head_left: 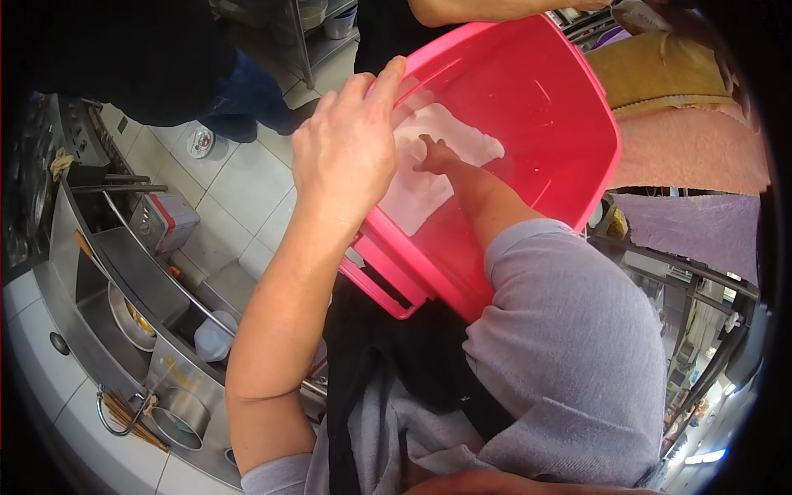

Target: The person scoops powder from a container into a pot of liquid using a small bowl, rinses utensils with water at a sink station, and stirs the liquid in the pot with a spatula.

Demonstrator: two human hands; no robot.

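Some white powder point(474, 142) lies in the pink tub point(549, 99) beneath the right hand point(437, 155), fingers apart; the left hand point(348, 144) covers the left rim, grip unclear.

A round tub point(200, 142) stood on the tiled floor point(256, 188), near a red-edged tin point(172, 221). A steel pot point(181, 415) sat beside slim wooden sticks point(132, 419). Yellow, peach and lavender cloths point(685, 148) were noted at right.

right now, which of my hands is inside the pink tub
Your right hand, low inside by the white material; your left hand is up at the tub's rim.
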